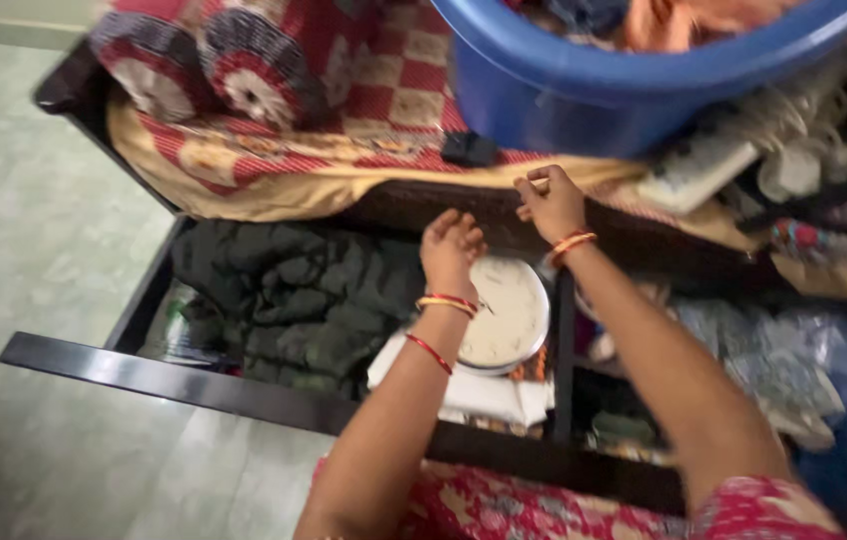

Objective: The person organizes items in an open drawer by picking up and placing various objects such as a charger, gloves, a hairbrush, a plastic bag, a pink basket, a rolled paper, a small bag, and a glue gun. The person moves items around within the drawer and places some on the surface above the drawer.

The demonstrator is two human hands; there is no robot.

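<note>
I look down into an open dark wooden drawer (pixel 144 375) under a bed. My left hand (pixel 452 248), with bangles at the wrist, reaches into the drawer with curled fingers just above a round white wall clock (pixel 509 318). The clock lies face up on folded white cloth (pixel 484 395). My right hand (pixel 550 203) is closed on the edge of the bed frame (pixel 424 205) above the drawer, near the tan bedsheet (pixel 274 190). Whether my left hand grips anything is unclear.
A dark crumpled garment (pixel 294 290) fills the drawer's left part. A blue plastic tub (pixel 594 85) with clothes stands on the bed, beside a small black object (pixel 469 148). Two patterned bolsters (pixel 214 65) lie at the back left. Bags and cloth (pixel 784 360) crowd the right. Pale floor (pixel 34 230) lies left.
</note>
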